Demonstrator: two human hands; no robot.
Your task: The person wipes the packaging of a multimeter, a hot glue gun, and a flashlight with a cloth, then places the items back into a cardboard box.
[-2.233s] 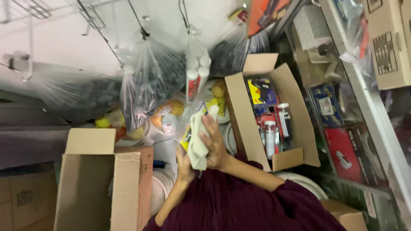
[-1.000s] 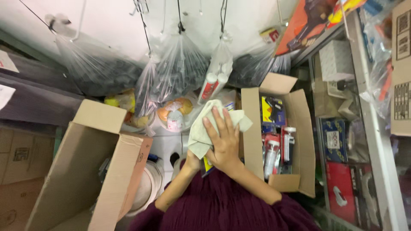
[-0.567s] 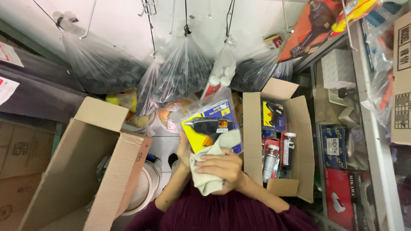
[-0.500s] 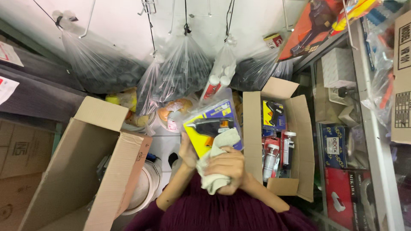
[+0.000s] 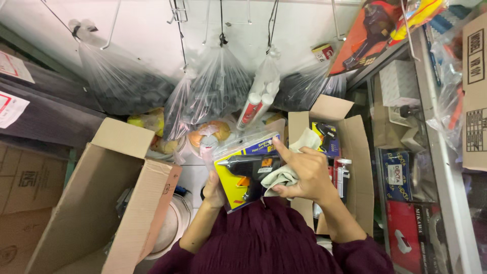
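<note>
We see the left hand (image 5: 214,189) gripping the lower left edge of a clear plastic blister pack with a yellow card backing and a black glue gun inside (image 5: 245,171), fingers curled behind it and mostly hidden. The pack is held tilted in front of the chest, between two boxes. The right hand (image 5: 304,172) presses a crumpled off-white cloth (image 5: 282,175) against the pack's right side, its fingers (image 5: 282,150) closed around the cloth with the forefinger stretched up along the pack's edge. Just right stands an open brown cardboard box holding packaged tools (image 5: 355,167); to the left, a larger open cardboard box (image 5: 96,203). Clear plastic bags (image 5: 218,91) hang above.
</note>
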